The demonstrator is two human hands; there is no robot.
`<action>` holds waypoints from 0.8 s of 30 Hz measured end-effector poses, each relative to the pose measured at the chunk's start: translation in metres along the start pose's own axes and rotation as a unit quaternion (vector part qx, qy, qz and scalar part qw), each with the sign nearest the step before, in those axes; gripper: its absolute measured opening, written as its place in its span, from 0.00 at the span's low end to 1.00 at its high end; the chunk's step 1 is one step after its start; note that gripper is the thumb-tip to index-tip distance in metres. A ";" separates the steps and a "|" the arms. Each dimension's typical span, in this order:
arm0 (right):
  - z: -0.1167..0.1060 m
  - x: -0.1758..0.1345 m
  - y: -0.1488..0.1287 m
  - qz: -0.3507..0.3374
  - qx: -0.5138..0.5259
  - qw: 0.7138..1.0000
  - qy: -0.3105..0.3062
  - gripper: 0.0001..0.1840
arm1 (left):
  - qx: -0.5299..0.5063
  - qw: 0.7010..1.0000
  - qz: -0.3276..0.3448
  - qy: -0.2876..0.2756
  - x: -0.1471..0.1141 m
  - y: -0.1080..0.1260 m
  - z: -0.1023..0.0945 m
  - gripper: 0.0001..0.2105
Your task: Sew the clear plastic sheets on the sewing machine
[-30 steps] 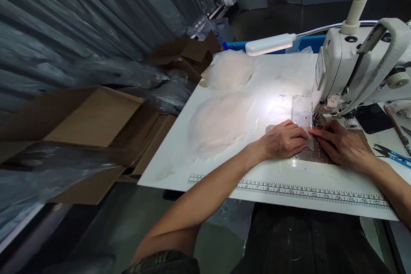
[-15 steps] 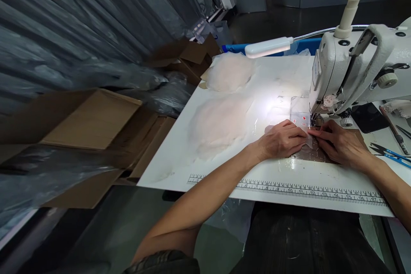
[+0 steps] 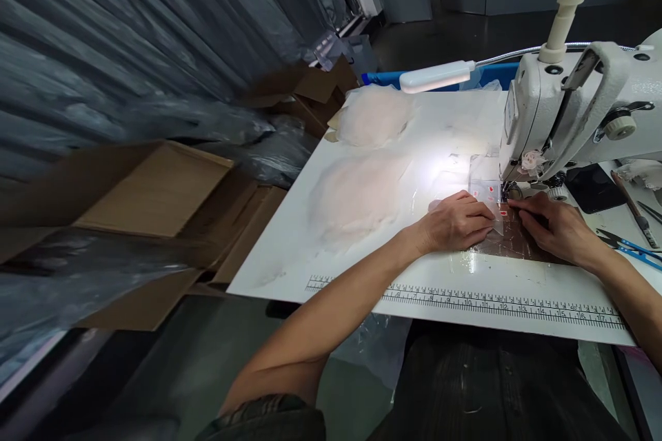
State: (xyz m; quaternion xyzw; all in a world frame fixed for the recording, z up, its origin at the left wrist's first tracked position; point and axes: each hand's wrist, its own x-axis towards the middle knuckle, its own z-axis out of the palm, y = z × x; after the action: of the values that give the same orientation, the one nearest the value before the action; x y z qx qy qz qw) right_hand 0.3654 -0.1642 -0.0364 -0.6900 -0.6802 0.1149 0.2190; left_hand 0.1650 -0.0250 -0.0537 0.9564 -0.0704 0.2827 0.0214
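A piece of sheer white fabric with small red patches (image 3: 478, 190) lies under the needle area of a white sewing machine (image 3: 532, 110). My left hand (image 3: 458, 222) rests on its near left part, fingers together and bent over the fabric. Close to the presser foot (image 3: 505, 191), my right hand (image 3: 553, 227) has its thumb and forefinger closed at the fabric's right edge; the fingertips are partly hidden. Beneath both hands is a brown plate with a clear, shiny covering (image 3: 517, 246).
Two piles of pale pink sheer pieces (image 3: 356, 200) lie on the white table (image 3: 279, 255). Blue thread snips (image 3: 634, 248) and a dark phone-like slab (image 3: 594, 187) lie at the right. A lamp (image 3: 437, 77) hangs over the table. Open cardboard boxes (image 3: 155, 193) stand left.
My right hand has drawn slightly right, away from my left fingers, and its forefinger is nearer the presser foot. Another red patch shows between the hands. My left hand stays nearly in place.
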 end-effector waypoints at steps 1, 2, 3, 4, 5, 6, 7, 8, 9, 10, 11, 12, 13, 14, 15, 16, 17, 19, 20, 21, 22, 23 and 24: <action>-0.003 0.000 -0.001 0.018 0.015 1.000 -0.003 0.22 | -0.006 1.000 0.002 0.001 0.000 0.000 0.000 0.09; -0.006 0.001 -0.002 0.034 0.027 0.999 -0.004 0.23 | -0.011 1.000 0.004 0.002 0.000 0.000 -0.001 0.09; -0.009 0.001 -0.003 0.049 0.035 0.998 -0.006 0.23 | -0.016 1.000 0.004 0.003 0.001 -0.001 -0.001 0.09; -0.012 0.002 -0.004 0.060 0.041 0.997 -0.014 0.23 | -0.019 1.000 0.003 0.003 0.001 -0.001 -0.001 0.09; -0.015 0.003 -0.005 0.069 0.042 0.996 -0.026 0.23 | -0.020 1.000 0.000 0.001 0.001 0.000 -0.001 0.09; -0.018 0.004 -0.006 0.073 0.040 0.996 -0.043 0.24 | -0.021 1.000 -0.003 -0.001 0.001 0.000 -0.002 0.09; -0.020 0.006 -0.007 0.070 0.034 0.995 -0.062 0.24 | -0.021 1.000 -0.007 -0.006 0.001 0.000 -0.002 0.10; -0.021 0.007 -0.008 0.059 0.028 0.995 -0.078 0.23 | -0.021 1.000 -0.010 -0.013 0.001 0.001 -0.003 0.10; -0.022 0.008 -0.008 0.042 0.021 0.995 -0.087 0.23 | -0.020 0.999 -0.014 -0.024 0.002 0.001 -0.003 0.11; -0.021 0.009 -0.008 0.023 0.017 0.996 -0.090 0.22 | -0.020 0.999 -0.018 -0.035 0.002 0.001 -0.004 0.11; -0.020 0.009 -0.007 0.002 0.017 0.996 -0.086 0.22 | -0.019 0.999 -0.020 -0.044 0.002 0.002 -0.004 0.12; -0.017 0.008 -0.006 -0.016 0.017 0.997 -0.077 0.21 | -0.018 0.998 -0.022 -0.051 0.002 0.002 -0.004 0.12; -0.013 0.006 -0.005 -0.028 0.017 0.998 -0.060 0.21 | -0.017 0.998 -0.022 -0.055 0.002 0.002 -0.004 0.12; -0.009 0.003 -0.004 -0.036 0.014 0.999 -0.038 0.21 | -0.016 0.998 -0.023 -0.058 0.001 0.002 -0.004 0.13; -0.005 0.000 -0.003 -0.040 0.008 0.999 -0.013 0.20 | -0.015 0.998 -0.024 -0.059 0.001 0.001 -0.004 0.13; -0.001 -0.003 -0.002 -0.042 0.000 0.999 0.014 0.20 | -0.013 0.998 -0.025 -0.061 0.001 0.001 -0.003 0.13; 0.003 -0.007 -0.001 -0.043 -0.006 0.998 0.039 0.20 | -0.011 0.998 -0.026 -0.063 0.001 0.001 -0.003 0.12; 0.009 -0.013 -0.001 -0.054 -0.009 0.996 0.064 0.20 | -0.007 0.998 -0.025 -0.059 0.001 0.001 -0.002 0.12; 0.010 -0.015 -0.001 -0.063 -0.008 0.996 0.065 0.20 | -0.006 0.998 -0.023 -0.056 0.001 0.001 -0.003 0.12; 0.011 -0.017 -0.002 -0.074 -0.007 0.995 0.062 0.20 | -0.004 0.998 -0.021 -0.053 0.001 0.001 -0.003 0.12; 0.012 -0.017 -0.002 -0.083 -0.007 0.995 0.058 0.21 | -0.004 0.998 -0.020 -0.054 0.001 0.001 -0.004 0.12; 0.012 -0.018 -0.003 -0.090 -0.009 0.994 0.057 0.21 | -0.006 0.998 -0.019 -0.058 0.002 0.001 -0.004 0.13; 0.011 -0.017 -0.003 -0.093 -0.012 0.994 0.059 0.21 | -0.008 0.998 -0.020 -0.064 0.002 0.002 -0.005 0.13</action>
State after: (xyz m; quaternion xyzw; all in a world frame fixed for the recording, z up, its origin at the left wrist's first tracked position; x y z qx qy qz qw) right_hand 0.3569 -0.1798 -0.0476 -0.6319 -0.7286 0.0450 0.2605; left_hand 0.1637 -0.0264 -0.0485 0.9735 -0.0550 0.2199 0.0306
